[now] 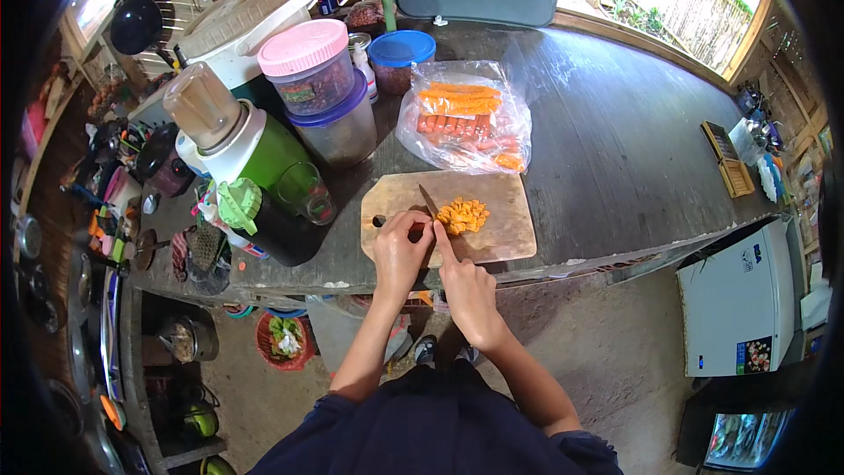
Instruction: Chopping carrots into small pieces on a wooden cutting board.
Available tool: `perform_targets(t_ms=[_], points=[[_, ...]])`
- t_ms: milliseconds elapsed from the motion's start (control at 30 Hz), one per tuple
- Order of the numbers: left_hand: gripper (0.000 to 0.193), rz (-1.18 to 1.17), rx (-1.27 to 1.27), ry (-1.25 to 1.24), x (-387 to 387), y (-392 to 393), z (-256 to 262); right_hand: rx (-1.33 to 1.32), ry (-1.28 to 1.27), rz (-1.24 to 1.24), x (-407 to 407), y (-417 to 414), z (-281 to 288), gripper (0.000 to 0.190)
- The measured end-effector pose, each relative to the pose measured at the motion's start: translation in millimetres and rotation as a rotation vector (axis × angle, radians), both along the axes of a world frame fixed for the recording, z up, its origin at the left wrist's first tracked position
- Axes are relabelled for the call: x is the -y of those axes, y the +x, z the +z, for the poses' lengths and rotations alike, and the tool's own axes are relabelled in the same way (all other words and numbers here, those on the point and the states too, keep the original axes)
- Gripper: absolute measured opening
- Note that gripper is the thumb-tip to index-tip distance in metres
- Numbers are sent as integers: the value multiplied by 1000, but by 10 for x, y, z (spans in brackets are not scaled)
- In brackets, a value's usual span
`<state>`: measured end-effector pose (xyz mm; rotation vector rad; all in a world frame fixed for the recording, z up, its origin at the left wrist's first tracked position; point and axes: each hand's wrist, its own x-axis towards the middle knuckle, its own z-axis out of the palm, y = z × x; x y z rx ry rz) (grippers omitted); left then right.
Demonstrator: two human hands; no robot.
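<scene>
A wooden cutting board (508, 211) lies at the counter's front edge with a pile of chopped orange pieces (463, 216) on it. Left of the pile a knife (427, 198) points away from me. Its handle is hidden by my hands, and the right hand (469, 293) appears to grip it, index finger stretched forward. My left hand (400, 247) bends over the board, thumb and index fingertips together close to the blade; whether anything is between them cannot be told. Behind the board sits a clear plastic bag (521, 112) holding sausages (455, 125) and orange food sticks (459, 100).
Left of the board stand a dark bottle with a green lid (241, 204), a clear glass (306, 191), a green-and-white blender (264, 152) and stacked plastic tubs (316, 79). A blue-lidded tub (402, 49) is farther back. The dark counter (593, 145) extends right; a red basket (285, 340) stands below.
</scene>
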<state>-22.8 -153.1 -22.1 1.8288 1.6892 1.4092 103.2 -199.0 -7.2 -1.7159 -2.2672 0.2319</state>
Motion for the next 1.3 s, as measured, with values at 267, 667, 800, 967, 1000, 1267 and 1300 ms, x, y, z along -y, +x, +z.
perform_targets(t_ms=[267, 667, 800, 967, 1000, 1267, 1300], points=[[8, 29, -91, 46, 40, 15, -15, -128, -52, -5, -83, 77, 11, 63], [7, 37, -100, 58, 16, 4, -21, -63, 16, 13, 156, 100, 11, 72], [7, 42, -106, 66, 13, -5, -30, -3, 41, 10, 82, 48, -28, 73], [8, 32, -63, 57, 34, -10, -15, 25, 81, 28, -30, -11, -38, 72], [8, 33, -65, 63, 37, -7, -4, 23, 87, 30, -65, -8, -56, 72], [11, 37, -57, 27, 77, -11, -41, -71, 58, 51, -28, 56, 39, 70], [11, 34, -55, 24, 76, -8, -35, -70, 56, 48, 15, 55, 64, 70]])
